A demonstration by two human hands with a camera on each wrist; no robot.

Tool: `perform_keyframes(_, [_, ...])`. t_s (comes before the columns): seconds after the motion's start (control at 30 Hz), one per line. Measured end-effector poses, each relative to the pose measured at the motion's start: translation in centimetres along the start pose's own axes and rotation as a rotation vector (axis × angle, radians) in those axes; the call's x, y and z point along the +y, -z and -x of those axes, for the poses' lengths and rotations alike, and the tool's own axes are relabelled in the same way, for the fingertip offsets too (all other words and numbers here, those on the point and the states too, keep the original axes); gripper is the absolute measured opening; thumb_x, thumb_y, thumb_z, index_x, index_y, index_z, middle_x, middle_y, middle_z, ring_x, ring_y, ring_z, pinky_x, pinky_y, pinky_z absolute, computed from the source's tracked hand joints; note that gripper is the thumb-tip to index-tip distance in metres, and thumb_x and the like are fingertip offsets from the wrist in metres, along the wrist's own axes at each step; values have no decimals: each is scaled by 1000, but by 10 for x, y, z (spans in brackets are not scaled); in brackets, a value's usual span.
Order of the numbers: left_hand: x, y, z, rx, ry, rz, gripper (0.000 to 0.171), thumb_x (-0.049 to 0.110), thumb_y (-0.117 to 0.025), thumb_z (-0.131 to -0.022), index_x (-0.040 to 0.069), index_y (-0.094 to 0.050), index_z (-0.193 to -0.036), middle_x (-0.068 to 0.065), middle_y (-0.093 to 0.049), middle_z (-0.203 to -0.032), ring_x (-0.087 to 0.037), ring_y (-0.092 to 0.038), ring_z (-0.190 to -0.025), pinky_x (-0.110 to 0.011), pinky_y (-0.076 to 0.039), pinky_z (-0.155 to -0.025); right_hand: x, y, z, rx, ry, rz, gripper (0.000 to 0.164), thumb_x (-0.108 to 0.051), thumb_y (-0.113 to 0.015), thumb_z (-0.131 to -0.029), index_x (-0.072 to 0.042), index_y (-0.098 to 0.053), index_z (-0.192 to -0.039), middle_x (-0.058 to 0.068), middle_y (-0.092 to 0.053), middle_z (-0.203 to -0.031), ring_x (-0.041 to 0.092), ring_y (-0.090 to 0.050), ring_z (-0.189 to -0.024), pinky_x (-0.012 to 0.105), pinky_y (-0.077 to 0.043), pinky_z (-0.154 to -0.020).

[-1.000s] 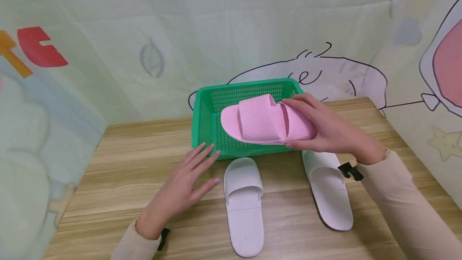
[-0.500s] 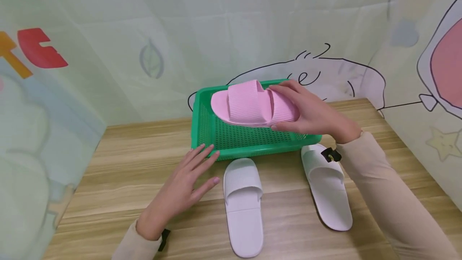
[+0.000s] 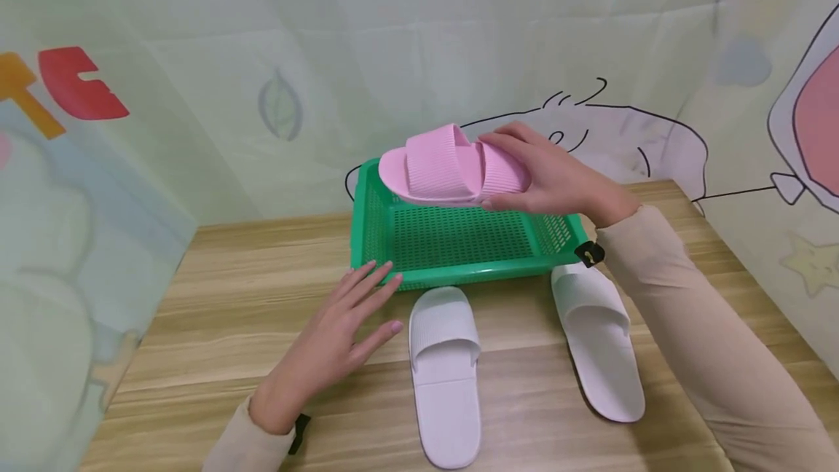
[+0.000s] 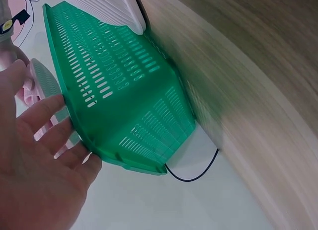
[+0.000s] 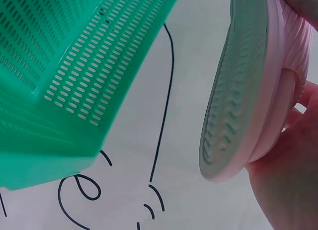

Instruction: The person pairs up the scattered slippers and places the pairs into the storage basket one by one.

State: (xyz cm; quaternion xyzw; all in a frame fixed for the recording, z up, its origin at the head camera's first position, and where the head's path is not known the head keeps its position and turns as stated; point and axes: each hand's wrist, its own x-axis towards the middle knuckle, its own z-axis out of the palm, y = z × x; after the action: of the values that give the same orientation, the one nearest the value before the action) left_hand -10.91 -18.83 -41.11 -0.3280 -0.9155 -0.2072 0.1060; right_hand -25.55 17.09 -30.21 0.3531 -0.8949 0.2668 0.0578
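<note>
A pair of pink slippers, nested together with two ribbed straps showing, hangs over the back of a green plastic basket. My right hand grips them at the right end, thumb on the near side and fingers on the far side. In the right wrist view, the tread of the pink slippers faces the basket wall. My left hand is spread, its fingertips at the basket's near left corner. The left wrist view shows these fingers along the green rim.
Two white slippers lie on the wooden table before the basket: one in the middle, one further right below my right forearm. A printed cloth hangs behind the table.
My right hand has carried the pink slippers up and to the left, farther back over the basket, uncovering more of its floor. My left hand has stayed at the basket's corner.
</note>
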Motion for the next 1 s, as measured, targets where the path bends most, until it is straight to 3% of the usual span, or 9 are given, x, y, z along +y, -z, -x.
perform_keyframes(0.27, [0,1,1,2,1,-6,64,41,-67,-104,10,-51,-158,-13,-43,-167,-42,-34,-156,-62,-27,-126,5,-5,-28,-23,52,116,91,-47,-85,-85,-7,-48,-157,15,-49,-155,35,-38,-143,58,-31,-117])
perform_keyframes(0.6, [3,2,4,12,13,-10,64,42,-66,-105,10,-51,-158,-15,-43,-166,-40,-32,-157,-61,-27,-127,9,-10,-56,-74,6,93,93,-42,-85,-87,-5,-42,-161,15,-45,-158,34,-38,-145,56,-39,-117])
perform_keyframes(1.0, [6,4,6,38,1,-11,62,45,-62,-107,9,-54,-156,-15,-47,-164,-42,-37,-154,-62,-29,-125,29,-33,-62,-98,-90,21,94,-36,-86,-88,-6,-38,-163,17,-40,-162,36,-36,-147,55,-44,-115])
